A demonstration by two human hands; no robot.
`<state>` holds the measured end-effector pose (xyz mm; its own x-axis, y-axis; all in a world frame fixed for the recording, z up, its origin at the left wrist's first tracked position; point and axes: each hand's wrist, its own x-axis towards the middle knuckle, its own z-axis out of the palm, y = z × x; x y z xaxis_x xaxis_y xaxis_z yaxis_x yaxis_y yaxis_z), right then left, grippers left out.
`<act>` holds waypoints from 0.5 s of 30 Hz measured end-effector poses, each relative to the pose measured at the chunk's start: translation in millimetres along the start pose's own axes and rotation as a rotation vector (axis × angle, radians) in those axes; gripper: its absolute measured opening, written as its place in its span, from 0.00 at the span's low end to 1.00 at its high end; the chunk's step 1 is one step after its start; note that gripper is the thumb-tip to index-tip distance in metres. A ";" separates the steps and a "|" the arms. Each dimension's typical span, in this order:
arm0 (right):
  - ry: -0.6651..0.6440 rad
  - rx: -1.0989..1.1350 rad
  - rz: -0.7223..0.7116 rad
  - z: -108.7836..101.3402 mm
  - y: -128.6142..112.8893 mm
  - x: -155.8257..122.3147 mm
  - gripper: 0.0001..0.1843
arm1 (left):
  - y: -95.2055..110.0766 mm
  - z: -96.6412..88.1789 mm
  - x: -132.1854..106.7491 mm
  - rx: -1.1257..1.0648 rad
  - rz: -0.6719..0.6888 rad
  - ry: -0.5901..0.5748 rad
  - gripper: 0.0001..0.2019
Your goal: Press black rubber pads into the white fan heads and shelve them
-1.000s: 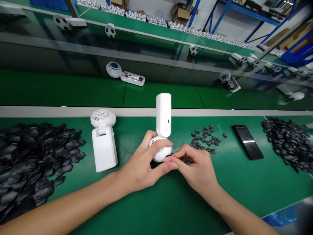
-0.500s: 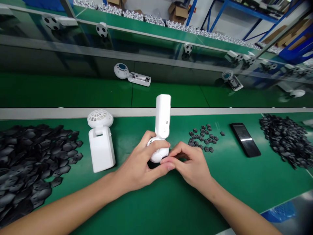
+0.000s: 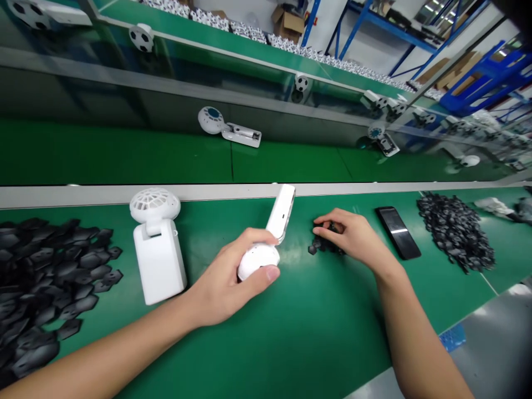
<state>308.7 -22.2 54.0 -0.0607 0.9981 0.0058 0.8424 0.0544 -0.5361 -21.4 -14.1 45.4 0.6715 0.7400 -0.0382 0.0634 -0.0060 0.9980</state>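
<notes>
While the left hand [image 3: 220,291] grips a white ball housing [image 3: 257,263], right fingers [image 3: 328,217] curl over black pieces [image 3: 320,245].

The green workbench [image 3: 291,349] carries a black smartphone [image 3: 398,233]. A heap of black hexagonal pieces [image 3: 455,233] lies right of it, a small cluster [image 3: 312,250] left of it, and farther left a white fan unit [image 3: 158,260] stands beside another heap [image 3: 50,277].

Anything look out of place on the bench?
One thing: a black smartphone lies on the green work mat, between the small pile of black hexagonal pieces and the larger heap of them. It looks odd because it isn't one of the parts laid out there.
</notes>
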 end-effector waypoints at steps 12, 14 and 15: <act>0.023 0.642 0.162 27.8 -56.0 -16.8 0.14 | -6.4 4.3 5.0 0.098 0.068 0.112 0.25; -0.117 0.803 0.187 32.8 -70.6 -24.8 0.14 | -6.1 5.3 5.2 0.109 0.062 0.130 0.24; -0.174 0.859 0.199 34.6 -76.5 -28.1 0.13 | -5.9 6.0 5.1 0.112 0.059 0.122 0.25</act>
<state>227.5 -55.3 65.6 -0.0954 0.9647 -0.2456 0.1593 -0.2287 -0.9604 -13.9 -14.3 39.1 0.5821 0.8124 0.0336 0.1126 -0.1215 0.9862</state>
